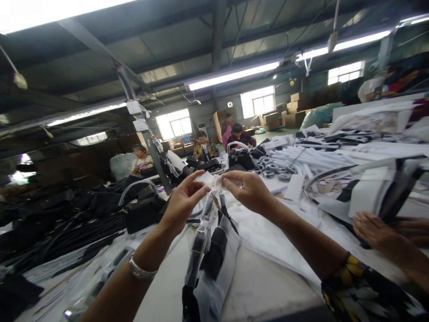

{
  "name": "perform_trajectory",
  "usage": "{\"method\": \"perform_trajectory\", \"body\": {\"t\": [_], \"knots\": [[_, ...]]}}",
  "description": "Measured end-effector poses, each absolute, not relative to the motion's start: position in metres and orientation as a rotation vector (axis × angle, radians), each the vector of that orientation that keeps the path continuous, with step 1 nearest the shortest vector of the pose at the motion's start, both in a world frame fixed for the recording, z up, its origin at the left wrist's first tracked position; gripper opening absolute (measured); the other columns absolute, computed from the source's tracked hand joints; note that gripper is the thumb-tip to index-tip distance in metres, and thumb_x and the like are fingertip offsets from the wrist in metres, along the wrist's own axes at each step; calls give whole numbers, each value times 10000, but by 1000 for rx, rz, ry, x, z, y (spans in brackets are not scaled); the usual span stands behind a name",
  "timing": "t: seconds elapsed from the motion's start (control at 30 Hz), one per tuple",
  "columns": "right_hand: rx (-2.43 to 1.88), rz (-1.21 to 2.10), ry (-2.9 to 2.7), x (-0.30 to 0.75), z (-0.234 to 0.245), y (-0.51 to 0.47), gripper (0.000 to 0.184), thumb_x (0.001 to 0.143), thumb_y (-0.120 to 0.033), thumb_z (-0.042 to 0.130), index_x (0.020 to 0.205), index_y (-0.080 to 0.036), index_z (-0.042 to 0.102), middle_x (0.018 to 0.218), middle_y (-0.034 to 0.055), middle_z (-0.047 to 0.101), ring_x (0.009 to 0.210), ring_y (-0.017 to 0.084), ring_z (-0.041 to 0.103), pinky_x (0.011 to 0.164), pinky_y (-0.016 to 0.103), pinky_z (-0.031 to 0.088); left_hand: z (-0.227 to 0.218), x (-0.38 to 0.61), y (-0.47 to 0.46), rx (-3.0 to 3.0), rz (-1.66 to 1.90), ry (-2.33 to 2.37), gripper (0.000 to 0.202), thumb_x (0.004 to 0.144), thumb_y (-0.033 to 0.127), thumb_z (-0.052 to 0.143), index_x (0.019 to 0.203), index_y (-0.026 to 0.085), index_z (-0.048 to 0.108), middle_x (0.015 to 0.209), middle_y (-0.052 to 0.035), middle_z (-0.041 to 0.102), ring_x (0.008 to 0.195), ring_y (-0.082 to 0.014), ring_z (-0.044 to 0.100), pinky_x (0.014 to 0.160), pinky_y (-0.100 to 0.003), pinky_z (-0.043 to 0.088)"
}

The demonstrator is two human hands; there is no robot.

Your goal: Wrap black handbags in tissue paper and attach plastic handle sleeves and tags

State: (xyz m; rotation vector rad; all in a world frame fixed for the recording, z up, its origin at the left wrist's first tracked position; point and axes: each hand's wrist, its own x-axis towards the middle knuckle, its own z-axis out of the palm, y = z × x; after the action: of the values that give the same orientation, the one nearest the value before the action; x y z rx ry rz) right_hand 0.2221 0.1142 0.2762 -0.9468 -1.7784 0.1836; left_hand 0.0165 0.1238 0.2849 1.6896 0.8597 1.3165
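Note:
In front of me, my left hand (181, 201) and my right hand (250, 191) meet at a thin whitish wrapping piece (212, 180), part of it see-through. My right thumb and fingers pinch its right side. The left thumb and forefinger are on its left edge, with a small gap between their tips. Just below hangs a strap (201, 235) with a buckle, covered in clear film. It runs down to a black bag (214, 248) partly covered in white sheet, standing on the pale table (268, 286). The bag's lower end is cut off by the frame.
At right, a co-worker's hands (378, 232) hold a black bag with white padding (370, 192). Black bags and straps (97, 205) heap at left. White wrapped strips (291, 158) and grey rings (268, 167) lie beyond. A metal post (156, 156) rises at centre left; several people sit further back.

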Motion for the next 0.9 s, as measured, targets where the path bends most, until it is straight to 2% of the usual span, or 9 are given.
{"method": "perform_trajectory", "body": {"t": [0.17, 0.33, 0.43, 0.53, 0.6, 0.67, 0.8, 0.87, 0.9], "knots": [[-806, 771, -1547, 224, 255, 123, 376, 880, -337, 630, 1230, -204, 671, 812, -3, 694, 679, 130, 606, 671, 256, 472, 293, 9, 119, 1335, 1239, 756, 507, 760, 232, 770, 1251, 200, 645, 879, -18, 678, 789, -129, 670, 809, -253, 551], [-576, 1294, -1320, 209, 230, 115, 591, 829, -416, 719, 1340, -162, 565, 778, -15, 622, 661, 112, 565, 673, 256, 462, 294, 10, 113, 1197, 1194, 620, 374, 785, 174, 760, 1152, 146, 696, 804, 11, 580, 537, -10, 463, 572, -138, 505], [-512, 1417, -1251, 201, 219, 108, 637, 802, -441, 761, 1337, -152, 569, 726, -30, 567, 647, 99, 534, 644, 227, 421, 298, 12, 109, 1209, 1157, 587, 362, 793, 195, 778, 1141, 134, 698, 767, 24, 543, 482, 13, 349, 425, -78, 361], [-503, 1439, -1234, 193, 208, 102, 601, 800, -439, 777, 1303, -159, 604, 633, -70, 443, 564, 65, 418, 560, 195, 324, 303, 14, 103, 1255, 1152, 581, 321, 816, 209, 767, 1122, 133, 705, 763, 28, 540, 450, 24, 268, 357, -72, 251], [-514, 1439, -1233, 186, 198, 99, 588, 808, -444, 773, 1298, -166, 607, 605, -82, 401, 537, 56, 369, 536, 193, 285, 305, 16, 99, 1255, 1192, 554, 286, 816, 204, 768, 1089, 136, 717, 770, 28, 551, 444, 30, 258, 353, -71, 244], [-545, 1437, -1218, 179, 187, 96, 594, 815, -461, 763, 1306, -171, 599, 603, -79, 427, 543, 63, 399, 546, 196, 308, 307, 18, 97, 1236, 1244, 509, 270, 799, 186, 782, 1058, 137, 727, 760, 29, 556, 455, 30, 296, 373, -66, 277], [-669, 1299, -1281, 177, 171, 94, 553, 846, -479, 721, 1303, -192, 601, 726, -20, 611, 679, 126, 583, 676, 255, 457, 304, 21, 95, 1228, 1260, 487, 273, 796, 175, 784, 1060, 136, 726, 767, 14, 585, 541, 8, 455, 492, -73, 412], [-730, 1091, -1339, 182, 173, 94, 513, 878, -494, 677, 1303, -215, 605, 1004, 54, 699, 933, 195, 651, 858, 333, 497, 301, 23, 95, 1237, 1231, 525, 258, 811, 193, 776, 1059, 140, 728, 782, 3, 611, 580, -6, 516, 545, -80, 457], [-741, 983, -1360, 186, 177, 93, 493, 902, -505, 642, 1308, -228, 605, 1165, 77, 680, 1079, 225, 628, 955, 370, 475, 299, 24, 95, 1242, 1214, 551, 251, 815, 201, 774, 1055, 142, 730, 783, 0, 623, 590, -10, 536, 564, -81, 471]]}}
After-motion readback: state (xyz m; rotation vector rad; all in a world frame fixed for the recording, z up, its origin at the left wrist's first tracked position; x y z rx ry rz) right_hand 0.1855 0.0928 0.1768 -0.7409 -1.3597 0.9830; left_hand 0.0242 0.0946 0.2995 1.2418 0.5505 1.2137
